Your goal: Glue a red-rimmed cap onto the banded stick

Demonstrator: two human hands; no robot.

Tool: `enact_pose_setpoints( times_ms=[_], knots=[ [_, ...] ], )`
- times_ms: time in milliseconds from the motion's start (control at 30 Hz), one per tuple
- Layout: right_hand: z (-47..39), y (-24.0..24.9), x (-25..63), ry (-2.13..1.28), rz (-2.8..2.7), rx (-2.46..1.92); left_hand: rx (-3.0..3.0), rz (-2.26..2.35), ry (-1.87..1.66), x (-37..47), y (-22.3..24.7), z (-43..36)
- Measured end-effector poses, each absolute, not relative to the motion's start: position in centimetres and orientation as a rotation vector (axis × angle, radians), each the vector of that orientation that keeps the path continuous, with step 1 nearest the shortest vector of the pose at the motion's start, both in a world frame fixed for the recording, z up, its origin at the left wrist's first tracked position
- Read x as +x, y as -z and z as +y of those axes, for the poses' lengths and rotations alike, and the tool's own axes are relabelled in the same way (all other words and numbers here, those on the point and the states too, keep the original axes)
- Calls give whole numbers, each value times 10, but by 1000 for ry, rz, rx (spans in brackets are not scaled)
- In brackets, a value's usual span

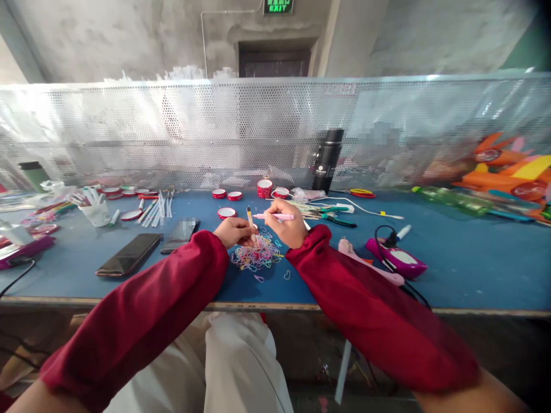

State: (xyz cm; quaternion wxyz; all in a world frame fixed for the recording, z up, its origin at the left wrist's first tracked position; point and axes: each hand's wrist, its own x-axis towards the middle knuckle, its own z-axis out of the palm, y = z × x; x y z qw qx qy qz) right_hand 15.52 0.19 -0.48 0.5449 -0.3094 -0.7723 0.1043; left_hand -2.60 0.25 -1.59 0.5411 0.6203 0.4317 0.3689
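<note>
My left hand (235, 230) is closed around a slim tan stick (249, 215) with a dark top end, held upright. In my right hand (287, 225) is a pink marker pen (279, 217), lying level with its tip pointing left, close to the stick. Whether the tip touches the stick, I cannot tell. Below both hands lies a loose pile of small pastel loops (257, 252), pink, purple, blue and white. A few stray loops sit in front of it.
Two dark phones (129, 255) lie to the left, near a cup of pens (95, 212). Red tins (264, 188) and a black thermos (328, 160) stand behind. Pliers (338, 219), a purple power strip (398, 258) and a green bottle (454, 199) are on the right.
</note>
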Motion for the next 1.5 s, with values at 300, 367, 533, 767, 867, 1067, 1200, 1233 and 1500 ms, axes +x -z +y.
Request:
enact_pose_setpoints(
  times_ms=[300, 367, 533, 767, 867, 1067, 1200, 1233, 1500],
  knots=[
    [3, 7, 155, -278, -1847, -742, 1482, 1030, -883, -26, 16, 3],
    [3, 7, 156, -278, -1836, -739, 1480, 1030, -882, -26, 17, 4],
    [3, 6, 154, -306, -1851, -714, 1478, 1026, -865, -26, 16, 4],
    [1, 2, 157, -261, -1807, -752, 1464, 1033, -825, -26, 15, 3],
    [3, 3, 158, -286, -1792, -744, 1445, 984, -807, -26, 17, 3],
    [14, 9, 161, -360, -1734, -809, 1403, 894, -914, -28, 21, 8],
    [23, 14, 163, -367, -1779, -867, 1369, 842, -902, -28, 22, 11],
    [24, 15, 163, -351, -1793, -876, 1365, 838, -900, -28, 22, 12],
    [26, 17, 163, -186, -1806, -902, 1420, 848, -910, -28, 24, 16]
  ],
)
